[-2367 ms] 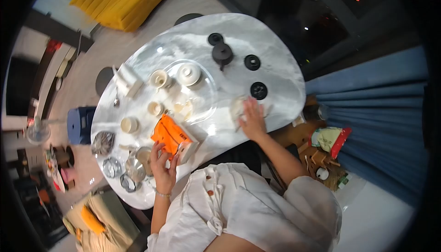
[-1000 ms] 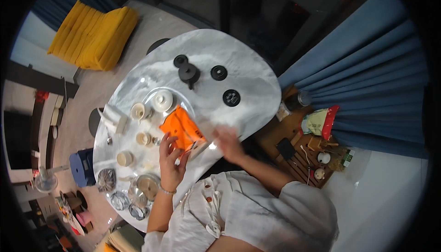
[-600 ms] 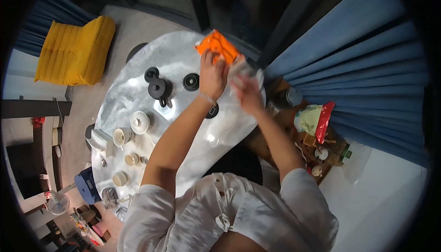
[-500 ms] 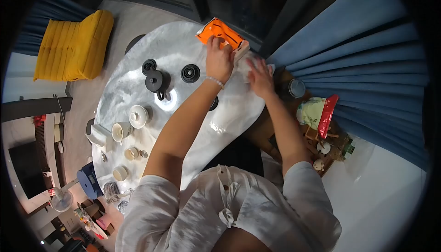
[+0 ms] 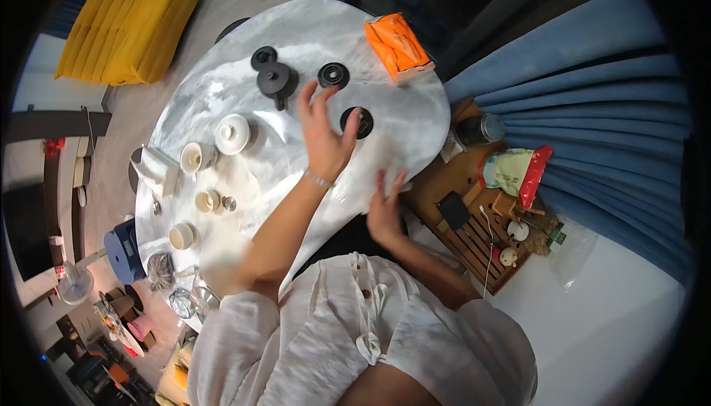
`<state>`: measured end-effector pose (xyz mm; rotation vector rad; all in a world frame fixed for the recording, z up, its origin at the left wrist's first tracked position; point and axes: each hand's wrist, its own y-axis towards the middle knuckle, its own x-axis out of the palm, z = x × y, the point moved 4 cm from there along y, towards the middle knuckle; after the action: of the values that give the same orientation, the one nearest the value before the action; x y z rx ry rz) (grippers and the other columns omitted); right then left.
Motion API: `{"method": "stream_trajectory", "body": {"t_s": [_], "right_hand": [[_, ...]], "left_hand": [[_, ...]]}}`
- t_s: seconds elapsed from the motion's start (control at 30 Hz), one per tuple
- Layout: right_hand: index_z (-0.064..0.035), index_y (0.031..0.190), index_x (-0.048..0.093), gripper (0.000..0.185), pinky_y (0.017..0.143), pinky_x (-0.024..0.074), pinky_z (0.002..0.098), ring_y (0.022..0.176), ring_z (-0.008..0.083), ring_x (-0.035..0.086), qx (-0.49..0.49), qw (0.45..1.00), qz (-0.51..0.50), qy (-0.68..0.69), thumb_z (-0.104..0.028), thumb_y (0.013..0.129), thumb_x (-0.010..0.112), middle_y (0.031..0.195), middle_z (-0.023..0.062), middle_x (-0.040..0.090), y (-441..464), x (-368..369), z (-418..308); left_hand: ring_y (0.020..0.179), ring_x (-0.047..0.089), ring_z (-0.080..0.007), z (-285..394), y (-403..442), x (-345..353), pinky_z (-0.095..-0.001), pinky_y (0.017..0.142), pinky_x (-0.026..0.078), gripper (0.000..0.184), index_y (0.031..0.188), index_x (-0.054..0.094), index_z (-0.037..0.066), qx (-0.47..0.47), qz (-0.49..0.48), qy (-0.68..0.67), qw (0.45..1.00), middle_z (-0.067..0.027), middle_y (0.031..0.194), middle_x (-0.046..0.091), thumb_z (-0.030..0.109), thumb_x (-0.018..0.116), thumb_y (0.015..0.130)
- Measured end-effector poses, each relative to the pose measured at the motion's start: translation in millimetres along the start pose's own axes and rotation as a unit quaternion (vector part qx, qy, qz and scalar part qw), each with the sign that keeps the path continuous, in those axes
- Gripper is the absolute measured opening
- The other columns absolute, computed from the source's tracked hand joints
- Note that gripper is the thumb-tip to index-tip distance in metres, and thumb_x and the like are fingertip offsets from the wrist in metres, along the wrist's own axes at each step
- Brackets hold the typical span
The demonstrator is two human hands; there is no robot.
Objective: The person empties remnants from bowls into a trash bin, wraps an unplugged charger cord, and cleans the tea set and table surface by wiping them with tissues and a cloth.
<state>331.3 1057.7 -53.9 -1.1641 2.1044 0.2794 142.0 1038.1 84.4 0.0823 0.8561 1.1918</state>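
Observation:
My left hand (image 5: 324, 139) reaches over the round marble-look table (image 5: 289, 176), fingers apart and holding nothing. Its thumb overlaps a small round black dish (image 5: 361, 126); whether they touch I cannot tell. Just beyond the fingertips sits another round black piece (image 5: 333, 75) with a ringed centre. A black teapot (image 5: 274, 80) stands to the left of the fingers, beside a smaller black round piece (image 5: 264, 58). Low at the table's near edge, my right hand (image 5: 384, 210) has its fingers spread, slightly blurred and without anything in them. An orange packet (image 5: 398, 45) lies at the far right of the table.
Left on the table are a white lidded bowl (image 5: 232, 133), a white mug (image 5: 197, 157), small cups (image 5: 207, 200) and a tissue box (image 5: 157, 170). To the right, a wooden side stand (image 5: 429, 184) carries a glass jar (image 5: 492, 128) and a red-and-green bag (image 5: 511, 169).
My left hand has let go of the orange packet and come back toward the black dishes. My right hand has drawn back to the near edge. The view has shifted.

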Motion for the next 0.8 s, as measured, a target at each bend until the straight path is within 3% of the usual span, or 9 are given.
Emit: {"method": "stream_trajectory", "body": {"t_s": [0.1,0.2,0.4,0.43,0.5,0.53,0.6,0.67,0.8], "right_hand": [[-0.0061,0.143,0.007,0.075,0.103,0.0268,0.0533,0.124,0.0628,0.007,-0.04,0.995,-0.086,-0.044,0.004,0.08,0.047,0.139,0.0359,-0.017,-49.9,60.7,-50.4],[-0.0054,0.143,-0.004,0.087,0.094,0.0388,0.0487,0.114,0.069,0.018,-0.073,0.984,-0.153,-0.055,0.009,0.074,0.048,0.134,0.0418,-0.02,-59.3,64.3,-66.3],[-0.0028,0.143,0.006,0.072,0.081,0.0499,0.0409,0.095,0.0545,0.053,-0.052,0.915,-0.381,-0.123,0.005,0.079,0.039,0.14,0.0378,-0.008,-92.4,109.6,-105.7],[-0.007,0.144,0.005,0.072,0.078,0.0513,0.0406,0.088,0.0506,0.057,-0.249,0.935,-0.252,-0.033,0.003,0.081,0.039,0.143,0.0337,-0.006,-77.2,126.0,-99.8],[-0.0165,0.145,0.004,0.072,0.072,0.0539,0.0396,0.079,0.0429,0.063,-0.156,0.865,-0.351,0.322,-0.003,0.084,0.039,0.146,0.0261,0.004,-57.7,99.6,-109.9],[-0.0218,0.145,0.003,0.072,0.068,0.0551,0.0389,0.076,0.0391,0.064,0.154,0.67,-0.521,0.506,-0.006,0.086,0.04,0.146,0.0225,0.013,-57.9,65.6,-123.5],[-0.0303,0.144,0.0,0.071,0.063,0.0559,0.0378,0.075,0.0345,0.065,0.135,0.673,-0.494,0.533,-0.014,0.089,0.042,0.139,0.0193,0.031,-33.2,38.0,-115.7],[-0.025,0.145,0.01,0.064,0.059,0.0553,0.0352,0.069,0.0318,0.065,0.169,0.818,-0.388,0.389,-0.015,0.09,0.043,0.132,0.0177,0.042,-8.4,33.4,-86.9],[-0.0174,0.141,0.028,0.052,0.063,0.0533,0.0345,0.081,0.0324,0.064,0.06,0.95,-0.263,0.156,-0.012,0.091,0.042,0.126,0.0183,0.048,14.6,22.1,-58.0]], "left_hand": [[0.112,0.042,-0.0357,-9.2,-46.1,-70.6,-0.0409,0.094,0.036,0.04,0.106,0.051,0.004,-0.08,0.036,-0.014,0.996,-0.0195,0.121,0.04,0.011,0.071,0.072],[0.111,0.046,-0.0255,-8.7,-85.2,-137.7,-0.034,0.087,0.044,0.039,0.108,0.05,0.004,-0.081,0.061,0.026,0.995,-0.0142,0.123,0.04,0.003,0.069,0.074],[0.111,0.046,-0.0223,0.6,-145.1,-234.2,-0.0324,0.088,0.045,0.038,0.111,0.049,0.004,-0.131,0.172,-0.026,0.976,-0.0128,0.125,0.038,-0.001,0.065,0.077],[0.111,0.046,-0.0223,2.5,-152.3,-248.4,-0.0324,0.088,0.045,0.038,0.111,0.049,0.004,-0.133,0.186,-0.021,0.973,-0.0128,0.125,0.038,-0.001,0.065,0.077],[0.107,0.049,-0.0205,5.0,-169.0,-275.5,-0.0309,0.086,0.046,0.038,0.111,0.048,0.003,-0.126,0.209,-0.024,0.969,-0.0125,0.124,0.04,-0.001,0.065,0.077],[0.107,0.049,-0.0205,4.5,-178.3,-286.1,-0.0309,0.086,0.046,0.038,0.111,0.048,0.003,-0.128,0.221,-0.02,0.967,-0.0125,0.124,0.04,-0.001,0.065,0.077],[0.102,0.053,-0.019,1.4,-191.7,-299.8,-0.0294,0.085,0.046,0.038,0.112,0.047,0.002,-0.14,0.216,-0.031,0.966,-0.012,0.122,0.042,-0.002,0.063,0.078],[0.097,0.055,-0.0177,3.5,-200.1,-304.2,-0.0288,0.084,0.046,0.037,0.112,0.047,0.002,-0.137,0.221,-0.039,0.965,-0.0118,0.12,0.043,-0.004,0.062,0.078],[0.094,0.056,-0.0163,10.6,-217.6,-310.0,-0.0284,0.084,0.046,0.035,0.11,0.047,0.002,-0.155,0.237,-0.064,0.957,-0.0111,0.118,0.044,-0.005,0.061,0.078]]}}
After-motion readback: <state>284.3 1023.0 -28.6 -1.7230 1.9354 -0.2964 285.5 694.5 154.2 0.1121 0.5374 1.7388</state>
